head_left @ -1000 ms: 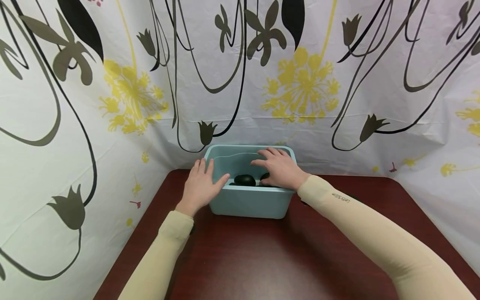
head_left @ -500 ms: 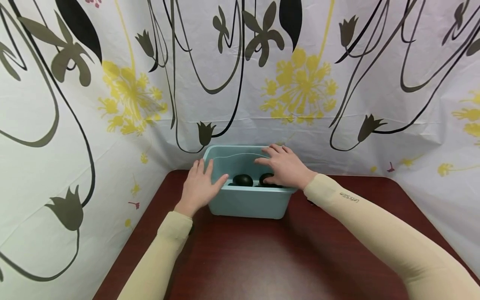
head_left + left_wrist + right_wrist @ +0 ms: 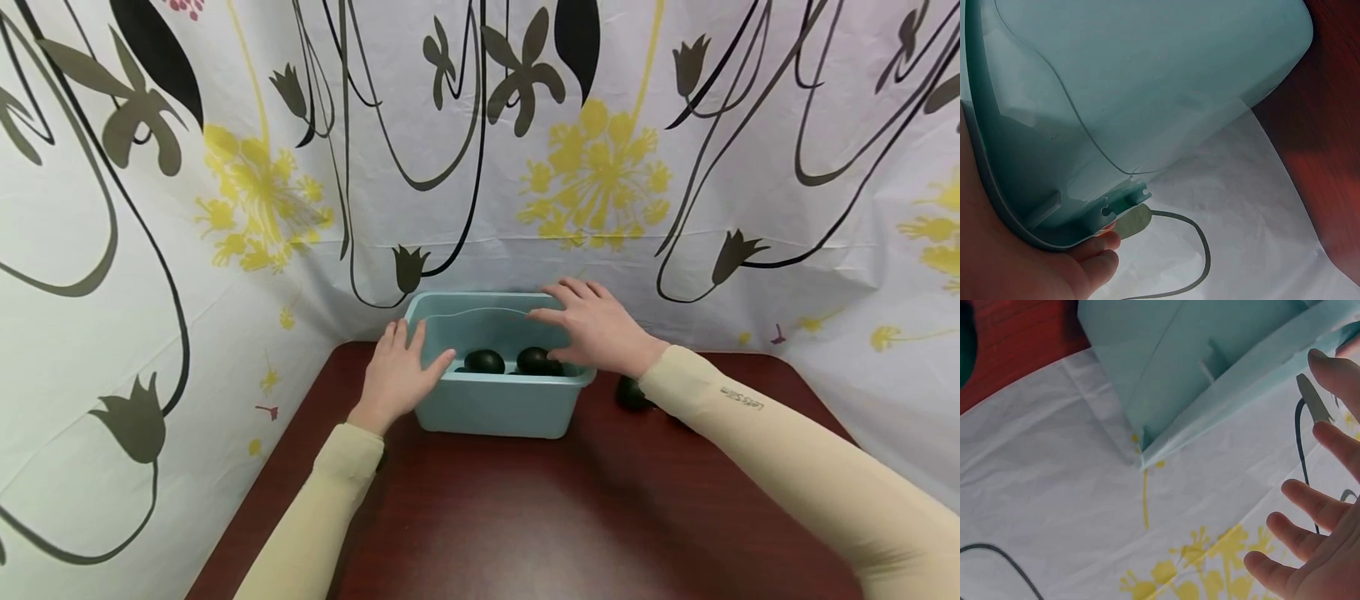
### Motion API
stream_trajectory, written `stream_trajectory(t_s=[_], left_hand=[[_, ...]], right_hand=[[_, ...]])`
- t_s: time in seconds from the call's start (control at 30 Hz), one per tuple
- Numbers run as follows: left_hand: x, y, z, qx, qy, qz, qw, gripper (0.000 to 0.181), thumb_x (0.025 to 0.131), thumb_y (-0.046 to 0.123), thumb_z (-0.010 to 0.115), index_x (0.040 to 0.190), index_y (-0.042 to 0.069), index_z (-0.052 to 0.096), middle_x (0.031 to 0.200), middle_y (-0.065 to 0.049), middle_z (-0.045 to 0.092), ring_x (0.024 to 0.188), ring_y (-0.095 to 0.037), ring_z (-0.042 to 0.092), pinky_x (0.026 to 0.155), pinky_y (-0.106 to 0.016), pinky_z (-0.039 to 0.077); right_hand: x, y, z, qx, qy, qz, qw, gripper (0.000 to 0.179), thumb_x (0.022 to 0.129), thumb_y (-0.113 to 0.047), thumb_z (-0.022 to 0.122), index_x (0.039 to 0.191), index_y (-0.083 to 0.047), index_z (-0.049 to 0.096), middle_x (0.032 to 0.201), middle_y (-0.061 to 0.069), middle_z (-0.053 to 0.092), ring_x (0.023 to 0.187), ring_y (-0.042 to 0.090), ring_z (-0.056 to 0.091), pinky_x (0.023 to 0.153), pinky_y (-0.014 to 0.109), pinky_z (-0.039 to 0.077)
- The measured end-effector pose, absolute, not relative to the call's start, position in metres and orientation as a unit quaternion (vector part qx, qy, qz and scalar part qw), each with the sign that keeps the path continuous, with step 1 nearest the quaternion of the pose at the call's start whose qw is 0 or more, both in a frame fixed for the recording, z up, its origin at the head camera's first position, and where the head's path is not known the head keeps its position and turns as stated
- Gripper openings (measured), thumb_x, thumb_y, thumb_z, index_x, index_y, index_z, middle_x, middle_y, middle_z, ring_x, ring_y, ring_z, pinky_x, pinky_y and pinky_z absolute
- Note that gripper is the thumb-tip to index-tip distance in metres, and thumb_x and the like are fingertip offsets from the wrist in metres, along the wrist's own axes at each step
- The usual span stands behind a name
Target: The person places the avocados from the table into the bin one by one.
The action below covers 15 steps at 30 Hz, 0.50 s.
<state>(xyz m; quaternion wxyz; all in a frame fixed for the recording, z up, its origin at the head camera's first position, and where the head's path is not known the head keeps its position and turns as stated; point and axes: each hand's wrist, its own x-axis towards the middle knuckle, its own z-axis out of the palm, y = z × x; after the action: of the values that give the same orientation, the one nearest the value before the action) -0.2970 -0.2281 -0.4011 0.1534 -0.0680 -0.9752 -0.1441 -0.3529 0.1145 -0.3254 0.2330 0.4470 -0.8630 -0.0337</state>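
Note:
A light blue plastic bin (image 3: 491, 408) stands at the back of the table. Inside it lie two dark green, oval, avocado-like things (image 3: 484, 362), with lower ones mostly hidden by the front wall. My left hand (image 3: 397, 375) rests against the bin's left end, thumb spread; in the left wrist view that hand (image 3: 1029, 275) touches the rim. Over the bin's right end is my right hand (image 3: 603, 329), its fingers spread and holding nothing. The right wrist view has this hand (image 3: 1329, 550) beside the rim, apart from the oval things.
Another dark green oval thing (image 3: 633, 393) lies on the dark red table (image 3: 495, 508) right of the bin, partly behind my right sleeve. A white cloth (image 3: 465, 208) with flower prints hangs behind and along the sides.
My right hand has drawn back to the right, uncovering the right oval thing in the bin and one on the table. My left hand stays at the bin's left end.

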Motion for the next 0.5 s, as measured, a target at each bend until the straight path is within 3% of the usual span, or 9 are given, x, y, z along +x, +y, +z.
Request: stream_trajectory(t_s=[0.5], left_hand=[[-0.293, -0.227, -0.398, -0.07, -0.975, -0.151, 0.149, 0.096, 0.093, 0.08, 0.027, 0.16, 0.011, 0.028, 0.163, -0.023, 0.02, 0.151, -0.039, 0.012, 0.117, -0.057, 0.025]], right_hand=[[-0.339, 0.164, -0.313, 0.425, -0.869, -0.048, 0.249, 0.068, 0.076, -0.047, 0.087, 0.136, -0.026, 0.065, 0.149, 0.017, 0.046, 0.136, 0.041, 0.039, 0.106, 0.062, 0.034]])
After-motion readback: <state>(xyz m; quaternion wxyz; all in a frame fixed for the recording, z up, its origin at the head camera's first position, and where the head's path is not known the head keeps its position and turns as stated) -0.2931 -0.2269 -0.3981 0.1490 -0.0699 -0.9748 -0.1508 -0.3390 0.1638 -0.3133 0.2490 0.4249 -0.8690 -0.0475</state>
